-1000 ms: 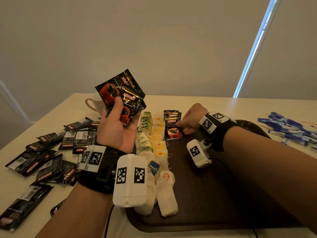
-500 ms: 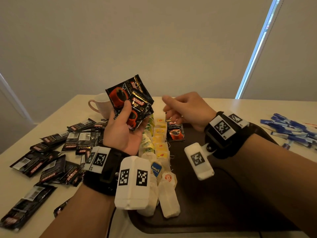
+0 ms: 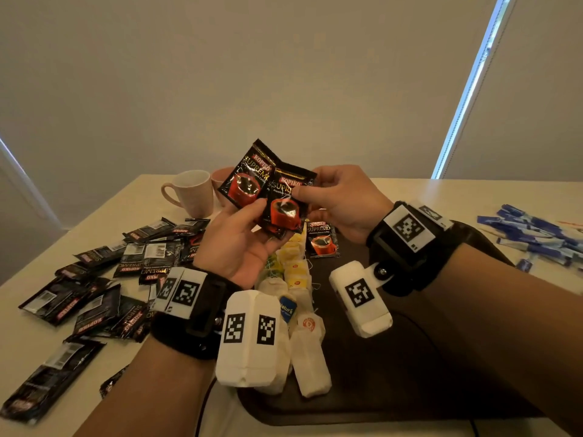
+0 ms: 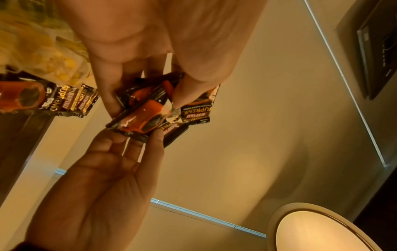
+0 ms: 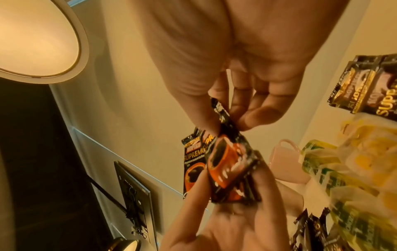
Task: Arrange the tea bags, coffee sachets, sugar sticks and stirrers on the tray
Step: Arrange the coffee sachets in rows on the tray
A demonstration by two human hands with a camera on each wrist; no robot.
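Above the tray's far left, my left hand (image 3: 249, 228) grips a fan of black coffee sachets (image 3: 268, 197), thumb in front. My right hand (image 3: 303, 192) pinches the top edge of the front sachet (image 5: 232, 168) between thumb and forefinger. The left wrist view shows both hands on the same sachets (image 4: 146, 117). The dark brown tray (image 3: 394, 373) carries two rows of tea bags (image 3: 296, 269) along its left side. A short stack of coffee sachets (image 3: 321, 241) lies beside them at the far end. Blue sugar sticks (image 3: 536, 234) lie on the table right of the tray.
Many loose coffee sachets (image 3: 94, 294) are scattered over the table left of the tray. Two pale mugs (image 3: 192, 192) stand at the back left. Most of the tray's right half is bare. A wall and a window blind stand behind the table.
My right hand rose from the sachet stack on the tray and took hold of the front sachet in my left hand. My left hand shifted right and turned the sachets more upright.
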